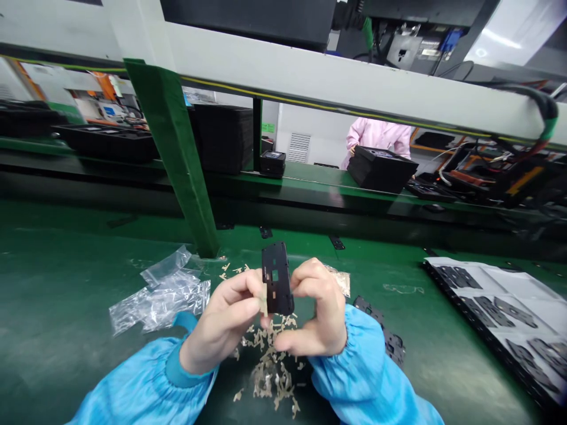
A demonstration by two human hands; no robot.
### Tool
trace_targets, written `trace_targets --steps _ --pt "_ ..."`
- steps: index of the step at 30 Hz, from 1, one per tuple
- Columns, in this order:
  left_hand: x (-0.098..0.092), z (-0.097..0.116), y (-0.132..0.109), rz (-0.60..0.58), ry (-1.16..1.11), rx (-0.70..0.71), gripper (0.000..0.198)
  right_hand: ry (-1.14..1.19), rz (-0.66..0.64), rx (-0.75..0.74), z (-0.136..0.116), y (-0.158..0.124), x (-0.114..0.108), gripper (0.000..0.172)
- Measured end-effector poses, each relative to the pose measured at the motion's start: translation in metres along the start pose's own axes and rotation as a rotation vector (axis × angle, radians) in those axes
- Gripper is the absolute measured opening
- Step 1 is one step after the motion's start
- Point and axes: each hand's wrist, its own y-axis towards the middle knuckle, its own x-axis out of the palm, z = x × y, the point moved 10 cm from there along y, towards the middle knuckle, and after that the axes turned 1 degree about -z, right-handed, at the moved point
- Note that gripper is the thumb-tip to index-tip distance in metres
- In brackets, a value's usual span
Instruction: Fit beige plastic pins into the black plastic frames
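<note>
Fingers (pixel 241 292) on both hands closed, left hand (pixel 217 336) and right hand (pixel 316 313) pinching a black flat part (pixel 277 278) from either side, held up mid-view above the surface. Past it, a white crossbeam (pixel 310 77) and a green upright post (pixel 175 159) cut across the view. Beyond them, on a far green shelf (pixel 310 174), sit stacks of black trays (pixel 221 139) and a small black device (pixel 272 162), and a co-worker in a pink smock (pixel 378 139) has a hand on another black stack (pixel 381 168). Cabled machinery (pixel 500 171) at far right. Green mat surface (pixel 66 283) runs across the front: crumpled clear plastic bag (pixel 159 295) on the left, black-edged tray (pixel 487 313) of dark parts on white sheets on the right, loose black pieces (pixel 392 345) beside the right blue sleeve (pixel 367 372). Beige scraps (pixel 270 369) lie heaped under the hands. Part is upright, with rectangular cutouts, a beige strip (pixel 264 301) at its left edge by the left fingers.
</note>
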Motion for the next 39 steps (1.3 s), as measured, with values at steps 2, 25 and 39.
trace_targets --steps 2,25,39 --pt "-0.003 0.007 -0.001 -0.007 0.140 0.080 0.015 0.066 -0.042 0.037 0.001 0.000 0.001 0.025" --pt "-0.085 0.004 0.033 0.326 0.803 0.016 0.017 -0.746 -0.602 0.817 0.229 -0.069 0.033 0.019" --pt "-0.066 0.006 0.030 0.318 0.965 0.082 0.014 -0.686 -0.350 0.103 0.063 -0.027 0.076 0.021"
